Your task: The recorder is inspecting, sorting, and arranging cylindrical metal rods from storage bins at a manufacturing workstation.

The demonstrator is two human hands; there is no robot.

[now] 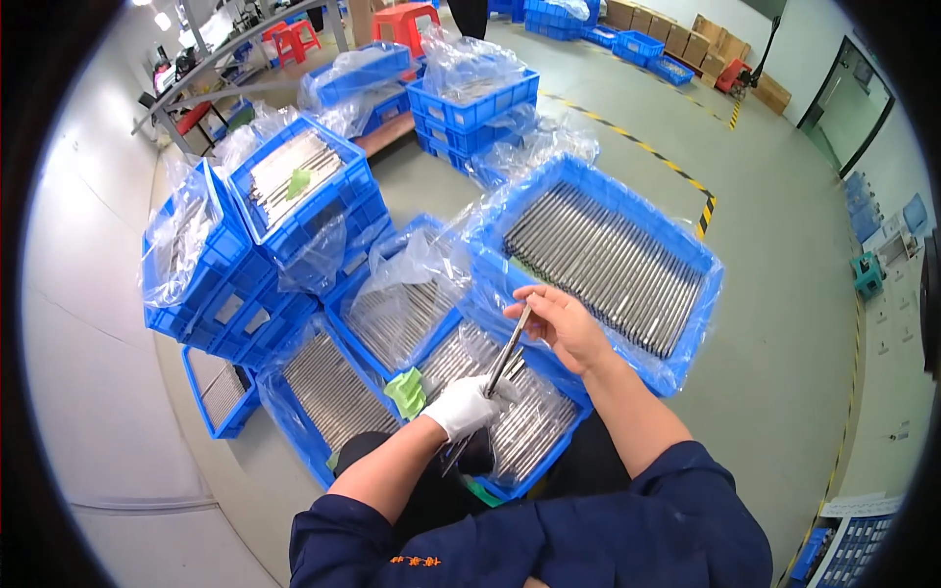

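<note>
My left hand (466, 406), in a white glove, is closed around a slim metal rod (507, 361) that tilts up and to the right. My bare right hand (569, 331) has its thumb and fingers pinched at the rod's upper end. Below my hands is a blue crate (580, 412) lined with clear plastic, with many loose silvery rods (537, 431) in it. Just beyond my right hand, a larger blue crate (714, 284) contains a tidy row of similar rods (608, 263). A crumpled green cloth or glove (406, 392) lies beside my left hand.
More rods (333, 387) fill a blue crate at the left, with plastic film (417, 279) over another behind it. Stacked blue crates (230, 304) rise at the far left, others (475, 122) farther back. Red stools (402, 22) and yellow-black floor tape (627, 137) lie beyond.
</note>
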